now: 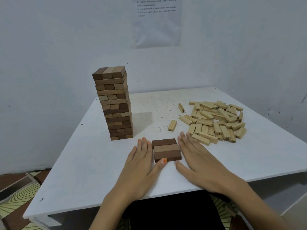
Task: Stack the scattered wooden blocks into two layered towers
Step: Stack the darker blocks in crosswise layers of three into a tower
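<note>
A tall tower of brown wooden blocks [114, 103] stands on the left part of the white table [79, 180]. Three brown blocks [166, 150] lie side by side as one flat layer near the table's front. My left hand [141, 163] lies flat with straight fingers against the layer's left side, thumb touching its front edge. My right hand [196, 156] lies flat against the right side, thumb near the front corner. A heap of pale numbered blocks [216, 120] is scattered on the right.
Two stray pale blocks lie apart from the heap, one [172, 125] nearer the middle and one [181, 108] further back. A printed sheet [157, 20] hangs on the wall behind. Patterned floor shows at the lower left.
</note>
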`<state>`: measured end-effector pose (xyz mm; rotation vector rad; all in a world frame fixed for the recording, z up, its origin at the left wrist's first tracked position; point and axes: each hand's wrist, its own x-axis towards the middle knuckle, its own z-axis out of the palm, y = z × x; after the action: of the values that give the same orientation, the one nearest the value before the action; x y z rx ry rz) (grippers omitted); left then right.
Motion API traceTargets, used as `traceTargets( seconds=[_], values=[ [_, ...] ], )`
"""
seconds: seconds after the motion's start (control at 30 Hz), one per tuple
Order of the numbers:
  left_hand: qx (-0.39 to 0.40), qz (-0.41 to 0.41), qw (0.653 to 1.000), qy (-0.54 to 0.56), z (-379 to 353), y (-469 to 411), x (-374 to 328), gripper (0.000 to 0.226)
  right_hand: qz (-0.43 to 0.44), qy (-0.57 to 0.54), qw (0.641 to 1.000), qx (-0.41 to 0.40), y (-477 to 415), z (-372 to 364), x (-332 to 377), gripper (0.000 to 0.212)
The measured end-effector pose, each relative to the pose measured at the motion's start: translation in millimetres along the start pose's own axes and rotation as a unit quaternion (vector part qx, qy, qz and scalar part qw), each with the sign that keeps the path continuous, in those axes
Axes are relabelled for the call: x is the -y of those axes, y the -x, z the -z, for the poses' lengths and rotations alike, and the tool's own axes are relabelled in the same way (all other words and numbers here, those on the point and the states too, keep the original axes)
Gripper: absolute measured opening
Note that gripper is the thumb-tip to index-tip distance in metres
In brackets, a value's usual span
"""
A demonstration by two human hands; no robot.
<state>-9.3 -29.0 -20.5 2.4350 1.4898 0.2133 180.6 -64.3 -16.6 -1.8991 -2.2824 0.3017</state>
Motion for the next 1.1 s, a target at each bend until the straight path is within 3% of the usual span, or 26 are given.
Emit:
traceTargets(
  seconds=[0.23,0.8,1.0,1.1],
  values=[
    [-0.009,0.003,1.000,-0.004,-4.7,-0.4,-6.2,0.066,-0.015,0.040,0.998,0.037,-2.6,-0.4,5.9,0.067],
    [0.035,0.013,0.998,-0.041,1.5,-0.6,-10.4,0.069,-0.026,0.048,0.997,0.051,-4.1,1.4,9.2,0.069],
    [0.068,-0.007,0.998,0.003,6.3,-1.2,-3.8,0.078,-0.002,0.007,1.000,0.021,-4.0,-0.9,0.1,0.070],
    [0.079,-0.016,0.994,0.068,15.7,2.5,2.4,0.086,0.010,-0.092,0.995,0.029,-3.0,7.0,-11.7,0.077]
  ],
)
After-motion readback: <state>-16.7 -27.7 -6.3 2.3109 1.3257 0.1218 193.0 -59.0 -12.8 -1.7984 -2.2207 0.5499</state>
